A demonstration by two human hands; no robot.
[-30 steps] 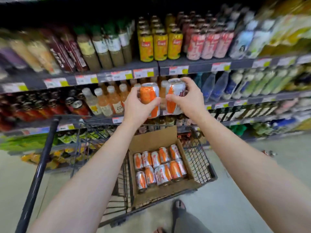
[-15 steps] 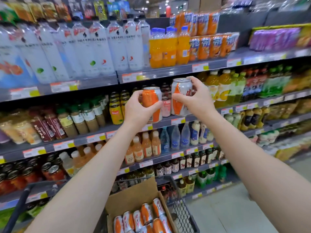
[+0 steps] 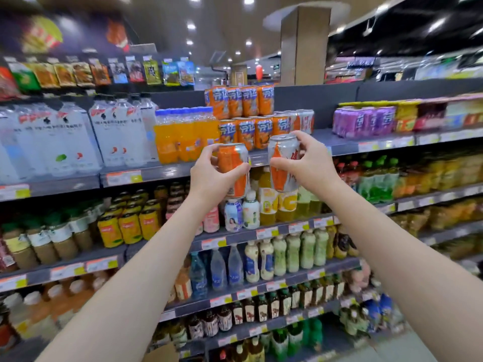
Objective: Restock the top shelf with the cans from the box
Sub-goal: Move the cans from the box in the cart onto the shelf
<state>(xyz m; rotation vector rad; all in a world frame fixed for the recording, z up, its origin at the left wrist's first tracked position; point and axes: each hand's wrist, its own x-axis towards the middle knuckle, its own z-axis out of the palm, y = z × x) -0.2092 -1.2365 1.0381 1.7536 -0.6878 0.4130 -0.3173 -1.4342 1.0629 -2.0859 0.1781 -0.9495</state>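
Observation:
My left hand (image 3: 209, 178) grips an orange can (image 3: 234, 163) upright, and my right hand (image 3: 311, 163) grips an orange and silver can (image 3: 282, 163) beside it. Both cans are raised in front of the top shelf (image 3: 339, 146), just below its edge. On that shelf stand stacked orange cans (image 3: 245, 116), with two orange and silver cans (image 3: 304, 120) at the right end of the row. To the right of those lies a bare stretch of shelf. Only a corner of the cardboard box (image 3: 162, 352) shows at the bottom edge.
Orange soda bottles (image 3: 183, 137) and white bottles (image 3: 109, 134) fill the top shelf to the left. Purple can packs (image 3: 363, 121) sit to the right. Lower shelves (image 3: 261, 233) hold several rows of bottles. Snack bags (image 3: 146, 71) hang above.
Both hands have lifted their cans from above the box in the cart up to the top shelf's height. My view has tilted up; the cart and box have dropped out of sight.

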